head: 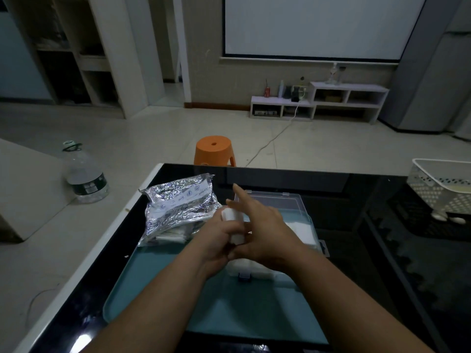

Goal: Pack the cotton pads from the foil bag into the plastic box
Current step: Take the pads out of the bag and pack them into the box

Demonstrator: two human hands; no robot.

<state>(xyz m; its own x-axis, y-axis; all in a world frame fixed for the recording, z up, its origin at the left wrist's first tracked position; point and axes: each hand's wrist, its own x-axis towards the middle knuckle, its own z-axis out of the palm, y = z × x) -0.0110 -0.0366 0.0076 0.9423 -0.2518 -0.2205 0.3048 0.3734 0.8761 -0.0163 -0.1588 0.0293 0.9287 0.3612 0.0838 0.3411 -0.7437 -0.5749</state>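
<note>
The fingers (226,229) of the left hand (216,240) are curled round a short stack of cotton pads (228,215), which they hold in the air over the plastic box (293,200). The right hand (270,233) meets the stack from the other side. Its index finger (238,193) points straight out and its thumb lies against the near end of the stack. Its other fingers are hidden, so it cannot be told whether they grip.

Below both hands lies one flat, rectangular tray (229,314) of smooth teal plastic with rounded corners. On it stands the one plastic box, clear and shallow, with its lid tilted open at the far side. Soft white pads already lie inside it.

Just left of the box, partly on the tray, lies one foil bag (175,205). It is silver, crinkled and shiny, with small printed marks. White pads show at its open near end.

The tray rests on a table (382,250) with a glossy black top and a pale rim. At its right edge sits one white perforated basket (438,189).

Beyond the table stands one round orange stool (214,151) on a pale tiled floor (153,128). One clear water bottle (86,174) stands on the floor to the left. A thin cable (275,135) runs across the tiles to a low white shelf unit (318,103) against the far wall, under a large white screen (318,26).
</note>
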